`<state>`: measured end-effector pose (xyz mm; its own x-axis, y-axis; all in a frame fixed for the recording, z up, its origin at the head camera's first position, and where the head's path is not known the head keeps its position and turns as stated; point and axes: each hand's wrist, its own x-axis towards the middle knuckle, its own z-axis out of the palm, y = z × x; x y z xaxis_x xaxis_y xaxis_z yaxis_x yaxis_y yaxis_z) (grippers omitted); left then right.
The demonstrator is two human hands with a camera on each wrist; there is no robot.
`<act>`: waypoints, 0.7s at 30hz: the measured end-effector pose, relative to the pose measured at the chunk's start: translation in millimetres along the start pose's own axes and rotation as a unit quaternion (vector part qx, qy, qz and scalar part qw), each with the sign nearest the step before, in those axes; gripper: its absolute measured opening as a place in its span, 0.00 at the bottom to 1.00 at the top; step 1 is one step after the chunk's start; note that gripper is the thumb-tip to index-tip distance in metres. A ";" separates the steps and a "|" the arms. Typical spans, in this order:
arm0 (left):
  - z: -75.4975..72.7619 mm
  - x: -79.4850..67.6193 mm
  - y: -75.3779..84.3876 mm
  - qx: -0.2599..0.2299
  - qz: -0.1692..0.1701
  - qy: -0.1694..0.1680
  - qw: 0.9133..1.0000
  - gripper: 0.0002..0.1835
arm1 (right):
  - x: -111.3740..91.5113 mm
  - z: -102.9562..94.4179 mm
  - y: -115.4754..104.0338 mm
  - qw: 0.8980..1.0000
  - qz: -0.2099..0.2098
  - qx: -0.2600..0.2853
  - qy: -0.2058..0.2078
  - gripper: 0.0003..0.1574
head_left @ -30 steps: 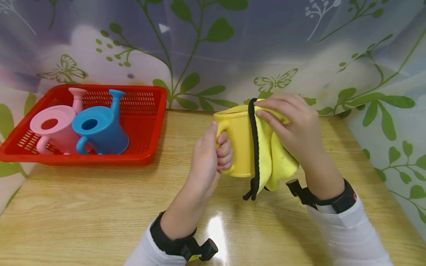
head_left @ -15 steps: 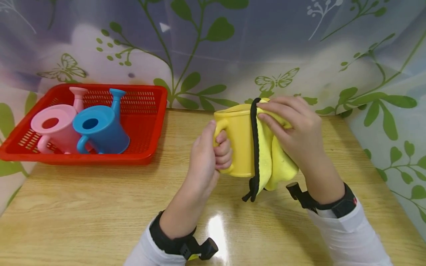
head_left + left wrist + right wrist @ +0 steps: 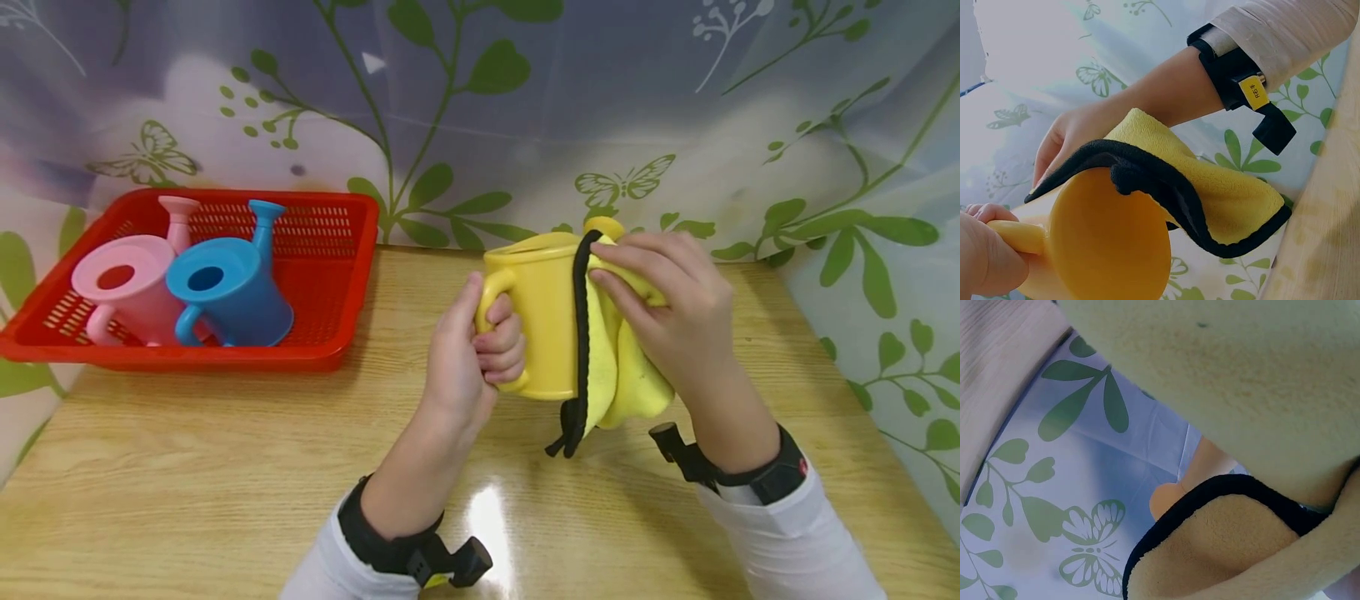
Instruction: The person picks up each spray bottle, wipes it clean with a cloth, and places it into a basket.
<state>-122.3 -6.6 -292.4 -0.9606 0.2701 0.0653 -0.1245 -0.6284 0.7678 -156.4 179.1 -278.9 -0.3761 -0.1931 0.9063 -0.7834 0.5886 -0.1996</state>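
Observation:
My left hand (image 3: 465, 354) grips the handle of a yellow watering can (image 3: 543, 325), fingers curled through it. The can is held upright over the table, and its bottom (image 3: 1113, 237) faces the left wrist view. On the can's right side, my right hand (image 3: 678, 300) pinches a yellow cloth (image 3: 637, 375) with a black border against it near the top. The cloth hangs down in folds and hides much of that side. Past the cloth's edge, the spout's round head (image 3: 604, 226) shows. In the right wrist view the cloth (image 3: 1222, 369) fills much of the picture.
To the left, a red basket (image 3: 330, 354) holds a pink watering can (image 3: 142, 283) and a blue watering can (image 3: 232, 292). A wooden table (image 3: 225, 475) lies under everything. Behind it hangs a backdrop (image 3: 615, 100) printed with leaves and butterflies.
My right hand and the cloth have shifted slightly right along the can, and more of the spout's head shows above the cloth. My left hand keeps its hold on the handle.

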 end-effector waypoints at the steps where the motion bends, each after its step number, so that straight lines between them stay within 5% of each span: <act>1: 0.0 -0.1 0.0 0.000 -0.001 -0.001 1.000 0.23 | -0.5 0.0 -0.1 1.000 -0.001 0.002 0.003 0.19; 21: -3.6 1.4 6.5 -0.041 0.036 0.028 0.998 0.25 | -20.1 2.3 -7.9 0.999 -0.019 0.012 -0.024 0.21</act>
<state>-125.3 -12.9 -289.6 -0.9799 0.1819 0.0816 -0.0717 -0.7034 0.7072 -143.9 176.5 -296.4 -0.3693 -0.2528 0.8943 -0.8085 0.5619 -0.1751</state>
